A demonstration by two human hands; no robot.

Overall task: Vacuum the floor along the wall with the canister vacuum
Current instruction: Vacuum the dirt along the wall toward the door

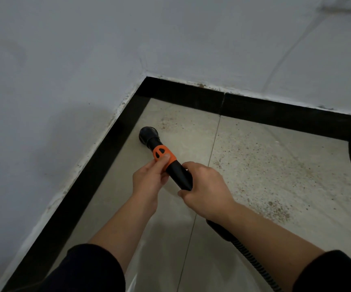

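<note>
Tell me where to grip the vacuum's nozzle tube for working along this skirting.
Grip the black tube from above, behind the orange collar, as the right hand does; the left hand steadies the collar. The tube slopes down to the round brush, so its rear end is nearest.

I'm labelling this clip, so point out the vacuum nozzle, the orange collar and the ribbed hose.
vacuum nozzle (148, 133), head view, on its round black head.
orange collar (172, 159), head view, on its side beside the thumb.
ribbed hose (254, 264), head view, on its coils near the bottom edge.

Black wand (178, 175), orange collar (163, 155); speckled beige floor (265, 165), black skirting (254, 106)
</note>
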